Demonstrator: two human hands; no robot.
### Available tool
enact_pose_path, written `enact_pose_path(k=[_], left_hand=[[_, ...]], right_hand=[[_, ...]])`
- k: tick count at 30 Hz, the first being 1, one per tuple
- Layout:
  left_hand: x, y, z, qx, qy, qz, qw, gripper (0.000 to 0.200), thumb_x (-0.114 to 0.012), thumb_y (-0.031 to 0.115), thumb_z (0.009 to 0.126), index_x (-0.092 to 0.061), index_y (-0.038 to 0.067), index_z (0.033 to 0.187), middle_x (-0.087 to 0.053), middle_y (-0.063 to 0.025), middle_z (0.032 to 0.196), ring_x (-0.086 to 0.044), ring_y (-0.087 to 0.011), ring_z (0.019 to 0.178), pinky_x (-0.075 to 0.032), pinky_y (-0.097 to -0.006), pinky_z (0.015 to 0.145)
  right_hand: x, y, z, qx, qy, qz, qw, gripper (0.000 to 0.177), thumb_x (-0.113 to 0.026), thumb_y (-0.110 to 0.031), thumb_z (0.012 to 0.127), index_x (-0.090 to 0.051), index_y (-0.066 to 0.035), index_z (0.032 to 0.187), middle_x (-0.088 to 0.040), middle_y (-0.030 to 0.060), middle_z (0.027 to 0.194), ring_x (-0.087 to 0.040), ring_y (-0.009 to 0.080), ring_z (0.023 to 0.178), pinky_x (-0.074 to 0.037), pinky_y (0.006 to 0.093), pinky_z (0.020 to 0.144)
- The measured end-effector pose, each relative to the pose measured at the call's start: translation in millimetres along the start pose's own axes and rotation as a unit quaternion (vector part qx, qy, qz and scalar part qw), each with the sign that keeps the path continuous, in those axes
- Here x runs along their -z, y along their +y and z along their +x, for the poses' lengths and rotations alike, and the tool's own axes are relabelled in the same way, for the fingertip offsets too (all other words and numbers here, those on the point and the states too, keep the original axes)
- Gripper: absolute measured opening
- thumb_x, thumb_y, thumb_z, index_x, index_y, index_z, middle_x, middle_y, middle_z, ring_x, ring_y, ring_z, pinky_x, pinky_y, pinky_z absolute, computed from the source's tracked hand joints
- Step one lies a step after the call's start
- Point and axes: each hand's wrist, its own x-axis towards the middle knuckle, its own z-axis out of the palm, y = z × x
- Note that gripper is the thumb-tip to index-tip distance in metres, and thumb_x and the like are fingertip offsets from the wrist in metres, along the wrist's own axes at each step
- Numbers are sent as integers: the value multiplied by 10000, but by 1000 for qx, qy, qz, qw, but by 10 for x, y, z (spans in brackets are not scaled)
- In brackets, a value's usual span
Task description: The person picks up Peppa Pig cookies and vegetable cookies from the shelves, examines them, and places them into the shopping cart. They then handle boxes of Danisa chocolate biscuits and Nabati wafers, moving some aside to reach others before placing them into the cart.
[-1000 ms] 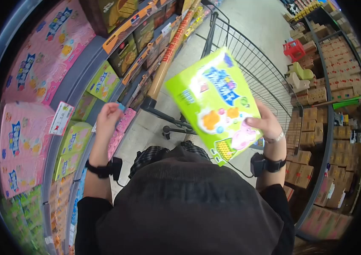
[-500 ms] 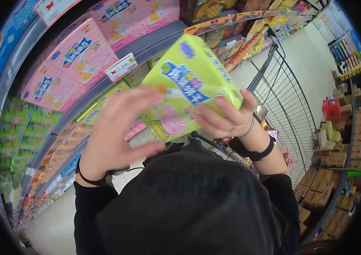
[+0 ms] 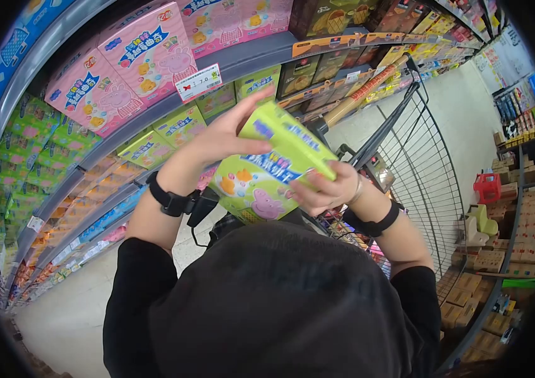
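Though apart, hands around green box.

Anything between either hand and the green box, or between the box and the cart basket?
Nothing visible between hands and box: left hand and right hand both touch the green box. Toward the basket, the right hand and the dark cart rim lie between in this view; can't tell if the box is above the rim.

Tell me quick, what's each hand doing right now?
Left hand: closed on the upper left end of the green box.
Right hand: closed on the box's right side, fingers across its front.
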Motion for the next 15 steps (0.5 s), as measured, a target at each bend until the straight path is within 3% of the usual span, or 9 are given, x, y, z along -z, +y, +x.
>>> enact_pose_path(k=[3, 4, 7, 8, 11, 12, 15], left_hand=[[68, -17, 119, 39, -100, 151, 983, 837, -716, 121, 608, -289, 87, 1327, -481, -45, 1075, -459, -140, 1010, -356, -258, 871], [78, 31, 156, 43, -115, 210, 970, 795, -741, 139, 570, -383, 87, 1278, -513, -50, 998, -503, -157, 938, -395, -272, 816], [204, 221, 278, 23, -214, 426, 879, 742, -755, 163, 531, -468, 76, 1209, -526, -82, 986, -526, -199, 893, -414, -297, 779], [212, 256, 266, -7, -180, 454, 873, 700, -760, 179, 498, -519, 60, 1145, -528, -102, 934, -532, -228, 849, -420, -312, 738], [258, 418, 256, -20, -135, 485, 864, 664, -755, 175, 497, -534, 53, 1111, -513, -98, 899, -527, -231, 839, -417, -316, 723], [290, 406, 186, -31, -103, 525, 844, 580, -744, 156, 502, -551, 31, 1035, -490, -101, 863, -514, -247, 833, -418, -321, 720], [214, 180, -104, 27, 40, 553, 832, 515, -740, 147, 504, -554, 13, 966, -476, -112, 866, -504, -260, 829, -418, -324, 729]], right_hand=[[-69, -116, -34, 55, -23, 32, 998, 187, -529, -259, 754, -426, -237, 908, -492, -91, 1018, -422, 107, 990, -343, 331, 829], [-85, -113, -23, 47, -11, 50, 998, 198, -532, -264, 734, -440, -233, 906, -489, -74, 999, -424, 104, 987, -345, 318, 828], [-120, -47, 13, 80, -26, 74, 994, 204, -528, -267, 730, -449, -230, 915, -486, -71, 1035, -422, 106, 1007, -342, 320, 859], [-114, -5, 60, 94, -59, 100, 989, 253, -597, -263, 731, -474, -257, 952, -470, -96, 1098, -414, 122, 1029, -339, 328, 867], [-116, 70, 62, -4, -64, 140, 988, 374, -616, -244, 709, -466, -297, 1048, -452, -85, 1158, -396, 146, 1083, -302, 352, 945], [-10, 53, -6, -51, -82, 153, 983, 458, -647, -227, 680, -461, -325, 1086, -444, -66, 1188, -393, 187, 1099, -302, 389, 963], [327, 17, -400, -175, -139, 113, 968, 329, -564, -188, 714, -519, -299, 1021, -435, -69, 1217, -378, 217, 1141, -380, 392, 887]])
